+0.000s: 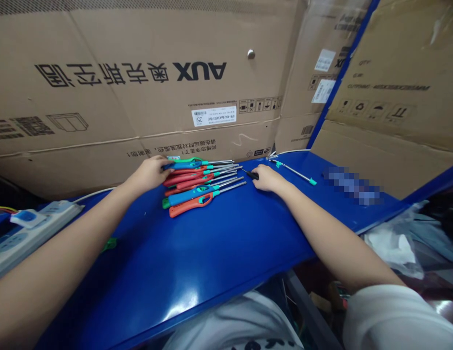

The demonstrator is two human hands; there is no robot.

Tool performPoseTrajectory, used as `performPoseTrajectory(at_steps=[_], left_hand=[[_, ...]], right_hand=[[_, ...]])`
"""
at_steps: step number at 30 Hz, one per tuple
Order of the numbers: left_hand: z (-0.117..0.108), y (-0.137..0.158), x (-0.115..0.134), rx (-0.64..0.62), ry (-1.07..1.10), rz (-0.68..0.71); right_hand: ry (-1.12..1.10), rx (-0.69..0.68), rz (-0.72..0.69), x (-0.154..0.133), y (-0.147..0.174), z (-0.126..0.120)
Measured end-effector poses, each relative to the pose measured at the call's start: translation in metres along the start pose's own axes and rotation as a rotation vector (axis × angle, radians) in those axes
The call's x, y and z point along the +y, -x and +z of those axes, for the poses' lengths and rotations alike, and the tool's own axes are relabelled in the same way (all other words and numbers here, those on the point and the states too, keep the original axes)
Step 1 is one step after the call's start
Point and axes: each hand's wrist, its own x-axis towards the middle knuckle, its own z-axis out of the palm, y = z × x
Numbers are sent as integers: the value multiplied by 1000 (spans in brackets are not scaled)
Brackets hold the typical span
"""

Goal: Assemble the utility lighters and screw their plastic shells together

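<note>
Several long-nosed gas lighters lie side by side on the blue table [211, 253], their metal tubes pointing right. They have red, orange, blue and green handles. My left hand [153, 174] is closed on the handle end of a blue lighter [186, 166] at the far side of the row; a green one [193, 159] lies just beyond it. In my right hand [268, 178] is a small screwdriver [252, 174] with a black handle, its thin shaft pointing left at the lighter tubes. Whether its tip touches a tube, I cannot tell.
A loose metal tube with teal ends [295, 172] lies right of my right hand. Large cardboard panels [120, 112] stand behind. At left are a white power strip [36, 228] and a green piece [109, 244]. A plastic bag [394, 248] sits at right.
</note>
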Motion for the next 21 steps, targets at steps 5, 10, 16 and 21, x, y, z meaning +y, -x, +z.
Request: performPoseTrajectory(at_steps=[5, 10, 16, 21], left_hand=[[-9, 16, 15, 80, 2, -12], [-32, 52, 22, 116, -12, 15], [-54, 131, -36, -299, 11, -122], [-47, 208, -85, -240, 163, -265]], right_hand=[[-13, 11, -39, -1, -1, 4], [-33, 80, -64, 1, 0, 4], [-96, 287, -116, -4, 1, -3], [-170, 397, -213, -16, 4, -7]])
